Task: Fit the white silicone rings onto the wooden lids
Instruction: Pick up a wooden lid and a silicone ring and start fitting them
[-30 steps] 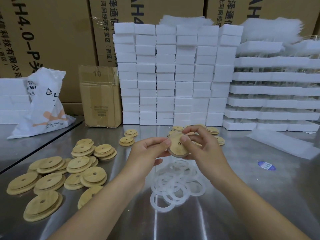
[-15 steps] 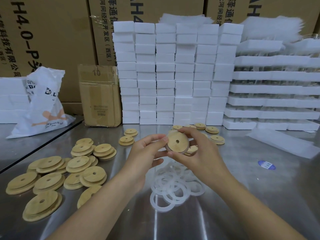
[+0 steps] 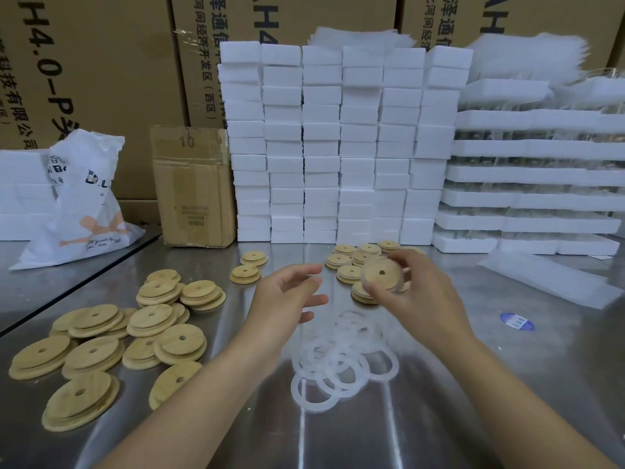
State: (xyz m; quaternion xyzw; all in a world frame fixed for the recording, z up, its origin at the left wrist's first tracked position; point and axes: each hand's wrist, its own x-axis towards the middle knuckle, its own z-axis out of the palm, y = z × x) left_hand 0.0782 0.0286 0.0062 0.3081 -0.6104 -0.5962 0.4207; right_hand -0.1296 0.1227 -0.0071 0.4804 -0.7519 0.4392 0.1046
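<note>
My right hand [image 3: 419, 296] grips a round wooden lid [image 3: 382, 274] with a centre hole, held above the table with a white ring around its edge. My left hand [image 3: 287, 299] hovers to the left of it with loosely curled fingers, holding nothing. A pile of white silicone rings [image 3: 341, 363] lies on the steel table below both hands. Several bare wooden lids [image 3: 101, 346] are spread at the left. More lids [image 3: 351, 262] are grouped behind my right hand, and two lie apart [image 3: 247, 269].
Stacked white foam blocks [image 3: 338, 147] rise at the back, with foam trays [image 3: 534, 177] to the right. A small cardboard box [image 3: 192, 184] and a white plastic bag [image 3: 81, 201] stand at the back left. A blue sticker [image 3: 516, 321] lies at the right.
My left hand has let go of the lid and drawn back to the left. My right hand has carried the lid to the right, toward the lids at the back.
</note>
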